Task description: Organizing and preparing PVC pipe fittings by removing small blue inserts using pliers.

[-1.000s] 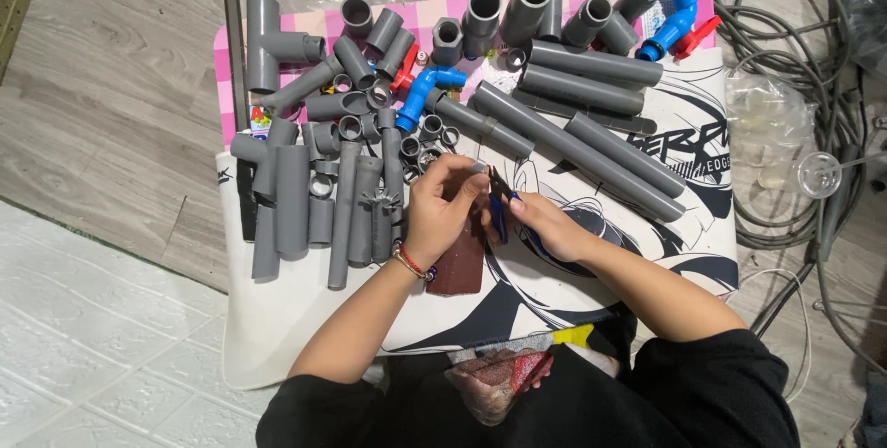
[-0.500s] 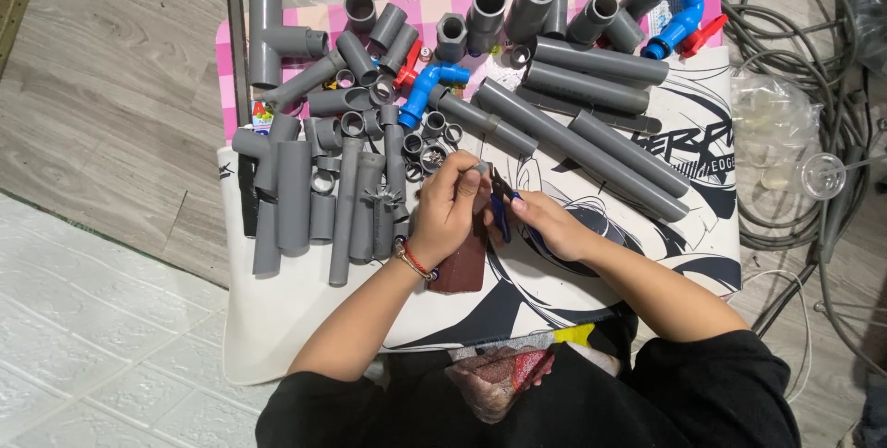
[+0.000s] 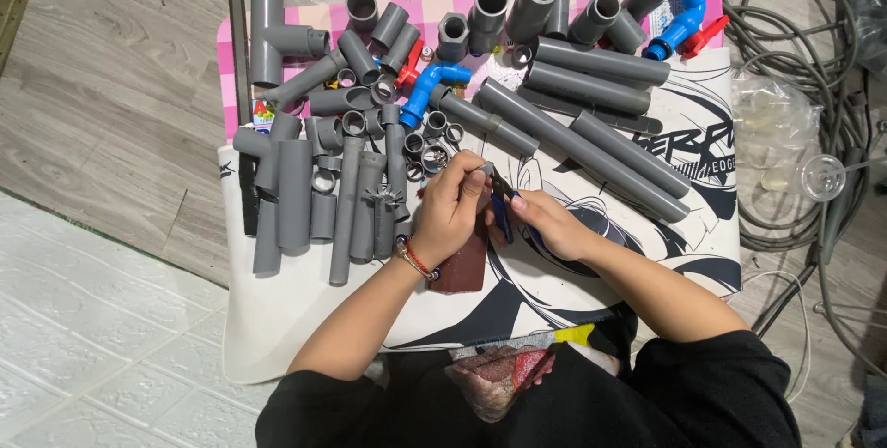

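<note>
A small grey pipe piece (image 3: 487, 169) is pinched in the curled fingertips of the left hand (image 3: 450, 212), wrist bent inward, while blue-handled pliers (image 3: 502, 204) are gripped just beside it in the closed right hand (image 3: 552, 224), grey pipes (image 3: 591, 148) lying beyond both.

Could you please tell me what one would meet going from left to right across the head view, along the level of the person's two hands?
Row of upright grey pipes → left hand → blue-handled pliers → right hand → long grey pipe → clear plastic bag → grey cables.
</note>
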